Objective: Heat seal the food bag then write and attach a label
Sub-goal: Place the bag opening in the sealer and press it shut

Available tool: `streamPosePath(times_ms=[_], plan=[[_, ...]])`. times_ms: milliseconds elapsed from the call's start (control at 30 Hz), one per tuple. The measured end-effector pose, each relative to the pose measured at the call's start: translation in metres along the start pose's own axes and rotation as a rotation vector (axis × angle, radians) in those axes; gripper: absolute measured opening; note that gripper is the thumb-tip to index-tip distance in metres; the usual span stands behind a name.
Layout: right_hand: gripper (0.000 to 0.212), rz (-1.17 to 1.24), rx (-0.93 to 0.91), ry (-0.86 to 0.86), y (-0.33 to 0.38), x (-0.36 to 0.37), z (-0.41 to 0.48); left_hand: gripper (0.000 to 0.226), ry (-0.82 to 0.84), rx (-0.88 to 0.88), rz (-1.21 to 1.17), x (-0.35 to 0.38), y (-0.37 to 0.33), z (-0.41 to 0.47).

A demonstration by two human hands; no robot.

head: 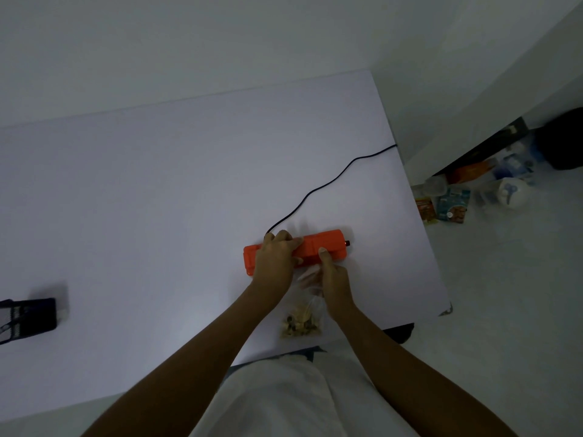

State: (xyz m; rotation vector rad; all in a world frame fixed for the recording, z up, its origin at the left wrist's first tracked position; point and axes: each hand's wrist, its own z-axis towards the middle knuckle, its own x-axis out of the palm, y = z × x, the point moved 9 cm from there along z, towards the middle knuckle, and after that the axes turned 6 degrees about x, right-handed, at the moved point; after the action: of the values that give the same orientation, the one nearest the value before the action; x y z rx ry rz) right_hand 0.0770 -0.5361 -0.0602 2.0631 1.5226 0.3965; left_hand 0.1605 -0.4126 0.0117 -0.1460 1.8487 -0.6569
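An orange heat sealer (318, 247) lies across the white table (157, 200), a black cord (331, 181) running from it to the table's right edge. My left hand (276, 257) presses flat on top of the sealer's left half. My right hand (334, 275) grips the upper part of a clear food bag (301, 323), its thumb resting on the sealer's front edge. The bag's mouth reaches toward the sealer and is mostly hidden by my hands. Small brownish pieces of food fill the bag's lower end near the table's front edge.
A dark mesh holder (25, 316) stands at the table's left edge. On the floor to the right sit food packets (451, 203), a white jar (511, 193) and a black object (564, 140).
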Motion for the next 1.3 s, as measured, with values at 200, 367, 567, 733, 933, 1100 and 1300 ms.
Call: streamPosePath(times_ms=[200, 367, 567, 733, 933, 1100, 1300], plan=[[0.065, 0.009, -0.011, -0.026, 0.004, -0.001, -0.004, 0.041, -0.001, -0.005, 0.003, 0.0, 0.0, -0.001], [0.061, 0.008, -0.021, -0.017, 0.006, -0.002, -0.006, 0.042, -0.008, -0.008, -0.002, 0.0, 0.0, 0.0], [0.062, 0.012, -0.019, -0.007, 0.005, -0.001, -0.006, 0.04, -0.014, 0.001, 0.0, -0.001, -0.003, -0.001], [0.057, 0.007, -0.037, 0.01, 0.004, -0.002, -0.006, 0.039, -0.031, 0.019, -0.013, -0.004, -0.004, -0.001], [0.028, -0.013, -0.123, 0.061, -0.001, -0.006, -0.014, 0.038, -0.038, 0.025, -0.031, -0.003, -0.004, -0.005], [0.02, -0.14, -0.168, 0.012, -0.004, -0.009, -0.018, 0.042, -0.116, 0.031, -0.181, -0.01, 0.0, -0.011], [0.02, -0.101, -0.161, 0.013, -0.009, -0.008, -0.028, 0.044, -0.296, 0.082, -0.42, -0.04, 0.007, -0.041]])
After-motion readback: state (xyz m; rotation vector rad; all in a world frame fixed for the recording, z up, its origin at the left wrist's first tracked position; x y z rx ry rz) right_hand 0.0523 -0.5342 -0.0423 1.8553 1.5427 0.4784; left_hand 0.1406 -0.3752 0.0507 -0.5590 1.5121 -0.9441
